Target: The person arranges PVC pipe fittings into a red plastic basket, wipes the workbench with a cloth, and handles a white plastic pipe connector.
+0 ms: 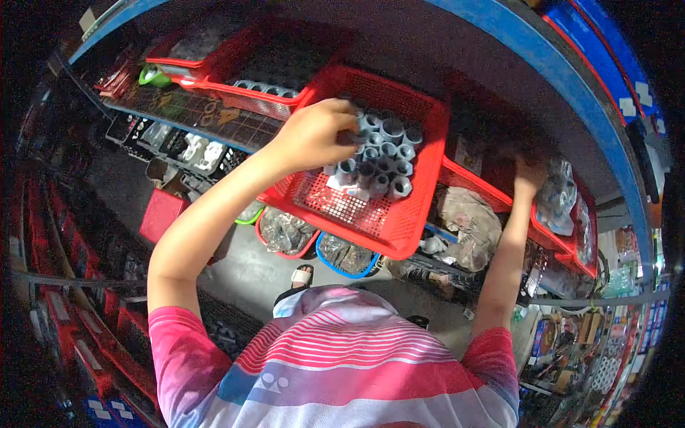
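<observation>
A red plastic basket (399,242) with mesh sides holds several grey plastic pipe fittings (387,150), many with their round openings facing up. My left hand (322,134) reaches over the basket's left side, its fingers curled at the left edge of the cluster. What lies inside those fingers is hidden. To the right, my right hand (529,175) reaches into another red basket (477,184), beside a clear plastic bag (558,200). Shadow and blur obscure the right hand's fingers.
More red baskets (267,107) stand to the left on the shelf, under a blue beam (499,36). Below, bagged parts fill a pink-rimmed basin (285,232) and a blue basin (347,255). A crumpled beige bag (467,227) hangs below the right basket.
</observation>
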{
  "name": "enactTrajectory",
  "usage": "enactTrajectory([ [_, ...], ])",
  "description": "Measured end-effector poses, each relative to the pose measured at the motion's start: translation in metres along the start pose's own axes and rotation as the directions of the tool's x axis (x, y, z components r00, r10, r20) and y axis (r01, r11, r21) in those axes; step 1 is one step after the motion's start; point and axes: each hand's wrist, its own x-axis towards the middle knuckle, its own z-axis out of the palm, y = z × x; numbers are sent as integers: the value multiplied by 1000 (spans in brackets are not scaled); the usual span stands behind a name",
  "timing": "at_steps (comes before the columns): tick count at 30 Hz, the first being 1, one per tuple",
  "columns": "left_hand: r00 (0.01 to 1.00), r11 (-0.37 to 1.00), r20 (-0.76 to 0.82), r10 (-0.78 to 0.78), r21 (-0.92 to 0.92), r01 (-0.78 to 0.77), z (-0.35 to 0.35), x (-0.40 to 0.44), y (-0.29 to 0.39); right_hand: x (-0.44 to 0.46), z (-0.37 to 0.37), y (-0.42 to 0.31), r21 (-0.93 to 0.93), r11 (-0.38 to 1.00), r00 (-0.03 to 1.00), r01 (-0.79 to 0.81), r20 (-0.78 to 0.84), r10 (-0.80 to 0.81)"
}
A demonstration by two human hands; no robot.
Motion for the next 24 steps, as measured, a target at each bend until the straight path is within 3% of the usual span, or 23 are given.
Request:
enactTrajectory([
  [1, 998, 999, 26, -54, -4, 54, -5, -13, -6, -1, -25, -18, 96, 988, 993, -119, 0, 119],
  [3, 989, 993, 97, -113, -34, 116, -11, -33, -11, 2, -75, -57, 304, 846, 899, -438, 162, 407],
  [5, 975, 991, 185, -124, -31, 132, -12, -47, -12, -14, -104, -79, 574, 700, 886, -424, 103, 452],
  [9, 890, 994, 453, -59, -55, 93, -15, -55, -10, -55, -161, -112, 640, 640, 871, -425, 98, 481],
  [10, 892, 994, 448, -57, -61, 94, -11, -58, -13, -65, -169, -116, 669, 611, 873, -422, 118, 474],
  [12, 880, 987, 474, -19, 147, -58, 2, -63, -28, -80, -179, -116, 645, 629, 874, -434, 133, 467],
  [13, 888, 987, 459, -19, 150, -57, 8, -63, -36, -79, -182, -128, 705, 559, 868, -437, 168, 467],
  [15, 894, 846, 441, 77, 446, -293, 13, -63, -47, -78, -183, -138, 742, 506, 874, -440, 223, 433],
  [16, 894, 825, 443, 63, 481, -296, 11, -63, -47, -75, -186, -143, 675, 563, 864, -477, 245, 439],
  [19, 866, 822, 495, 72, 462, -333, 18, -64, -58, -65, -193, -153, 573, 686, 890, -449, 218, 400],
  [23, 876, 795, 451, 168, 464, -391, 18, -68, -64, -51, -201, -187, 706, 604, 922, -370, 198, 333],
  [24, 895, 829, 428, 124, 451, -330, 17, -70, -65, -45, -199, -194, 720, 563, 911, -406, 267, 314],
])
